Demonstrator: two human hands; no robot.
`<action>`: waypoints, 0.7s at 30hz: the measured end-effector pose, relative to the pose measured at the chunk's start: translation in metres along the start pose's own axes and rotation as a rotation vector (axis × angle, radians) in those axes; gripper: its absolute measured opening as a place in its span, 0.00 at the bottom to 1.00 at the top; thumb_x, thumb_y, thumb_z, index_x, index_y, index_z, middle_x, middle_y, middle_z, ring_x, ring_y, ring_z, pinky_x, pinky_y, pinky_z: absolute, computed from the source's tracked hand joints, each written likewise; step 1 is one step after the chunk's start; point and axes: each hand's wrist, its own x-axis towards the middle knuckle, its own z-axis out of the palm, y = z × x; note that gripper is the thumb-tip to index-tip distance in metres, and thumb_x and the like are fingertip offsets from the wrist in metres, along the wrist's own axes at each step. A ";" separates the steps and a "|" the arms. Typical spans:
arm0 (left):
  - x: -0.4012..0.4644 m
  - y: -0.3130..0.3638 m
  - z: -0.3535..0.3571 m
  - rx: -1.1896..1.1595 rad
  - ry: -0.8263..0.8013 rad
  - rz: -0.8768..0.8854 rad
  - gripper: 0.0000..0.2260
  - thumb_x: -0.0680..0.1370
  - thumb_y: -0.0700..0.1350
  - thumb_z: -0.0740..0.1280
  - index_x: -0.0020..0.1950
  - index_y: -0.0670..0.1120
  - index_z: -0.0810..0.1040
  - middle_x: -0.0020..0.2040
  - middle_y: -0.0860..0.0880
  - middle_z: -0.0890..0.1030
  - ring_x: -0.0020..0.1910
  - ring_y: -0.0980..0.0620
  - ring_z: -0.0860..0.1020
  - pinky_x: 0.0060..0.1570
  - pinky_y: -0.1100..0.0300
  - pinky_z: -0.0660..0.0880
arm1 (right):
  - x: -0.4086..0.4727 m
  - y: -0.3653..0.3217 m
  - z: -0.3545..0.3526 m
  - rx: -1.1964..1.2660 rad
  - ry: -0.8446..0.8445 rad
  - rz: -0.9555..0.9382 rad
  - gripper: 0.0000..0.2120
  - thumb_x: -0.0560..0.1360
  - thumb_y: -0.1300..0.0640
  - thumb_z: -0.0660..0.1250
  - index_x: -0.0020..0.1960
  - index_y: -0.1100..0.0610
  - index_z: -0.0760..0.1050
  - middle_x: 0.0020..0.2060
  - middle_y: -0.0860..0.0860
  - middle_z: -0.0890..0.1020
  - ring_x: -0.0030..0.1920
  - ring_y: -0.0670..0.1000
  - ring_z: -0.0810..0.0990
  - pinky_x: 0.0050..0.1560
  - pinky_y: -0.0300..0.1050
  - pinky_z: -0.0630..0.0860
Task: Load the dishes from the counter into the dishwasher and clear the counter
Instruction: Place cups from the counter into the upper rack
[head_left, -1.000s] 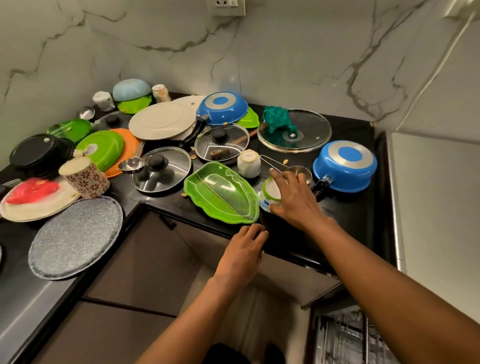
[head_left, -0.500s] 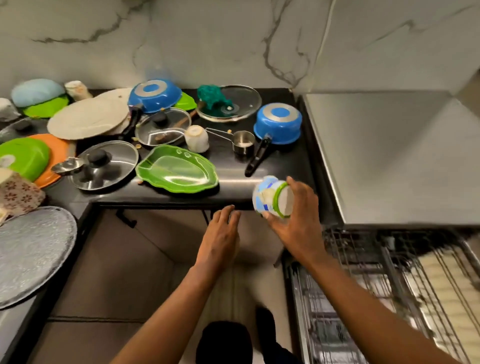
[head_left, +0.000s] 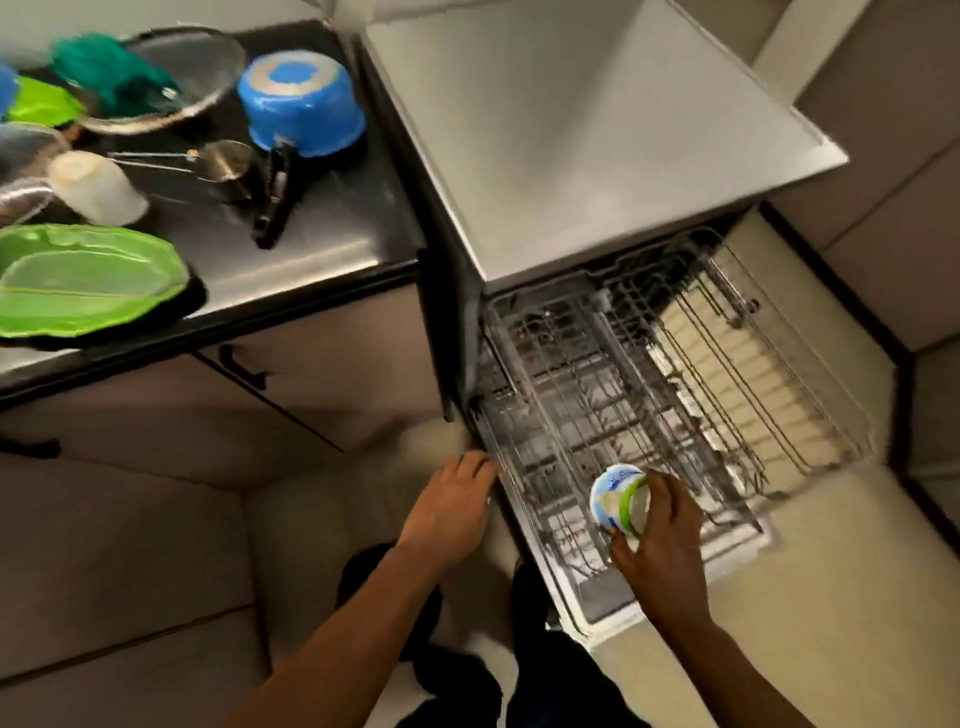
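The dishwasher (head_left: 597, 171) fills the right of the frame, its rack (head_left: 649, 405) pulled out at centre. Counter (head_left: 322, 244) with pan (head_left: 301, 104) upper left. Right hand (head_left: 660, 545) grips a cup (head_left: 618, 499) over the rack, lower centre; left hand (head_left: 452, 504) flat, fingers straight, beside the rack's edge.

Home kitchen: dish-strewn counter (head_left: 311, 249), open dishwasher (head_left: 649, 415).

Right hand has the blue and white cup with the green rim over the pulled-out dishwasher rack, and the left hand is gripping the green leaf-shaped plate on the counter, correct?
Not quite. The left hand grips nothing: in the head view it hangs open by the rack's near corner, far from the green leaf-shaped plate, which lies untouched on the counter. The right hand does hold the cup over the rack.
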 end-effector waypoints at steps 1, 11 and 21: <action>0.010 0.010 0.009 0.000 -0.023 0.018 0.24 0.80 0.39 0.59 0.76 0.46 0.60 0.74 0.47 0.63 0.72 0.46 0.62 0.69 0.55 0.61 | 0.001 0.015 -0.003 -0.007 -0.020 0.030 0.43 0.61 0.65 0.78 0.71 0.63 0.62 0.66 0.61 0.65 0.64 0.64 0.66 0.60 0.60 0.72; 0.096 0.080 0.077 0.216 -0.133 0.258 0.26 0.77 0.37 0.61 0.75 0.46 0.64 0.77 0.45 0.59 0.77 0.44 0.54 0.76 0.49 0.46 | 0.041 0.095 0.041 -0.339 -0.397 -0.165 0.43 0.61 0.63 0.78 0.72 0.60 0.64 0.67 0.57 0.70 0.66 0.59 0.69 0.58 0.54 0.77; 0.090 0.076 0.088 0.305 -0.186 0.232 0.25 0.72 0.39 0.68 0.69 0.46 0.70 0.71 0.46 0.69 0.77 0.43 0.56 0.74 0.48 0.56 | 0.067 0.110 0.079 -0.585 -0.542 -0.270 0.42 0.63 0.65 0.75 0.74 0.58 0.62 0.69 0.59 0.68 0.66 0.61 0.68 0.60 0.54 0.74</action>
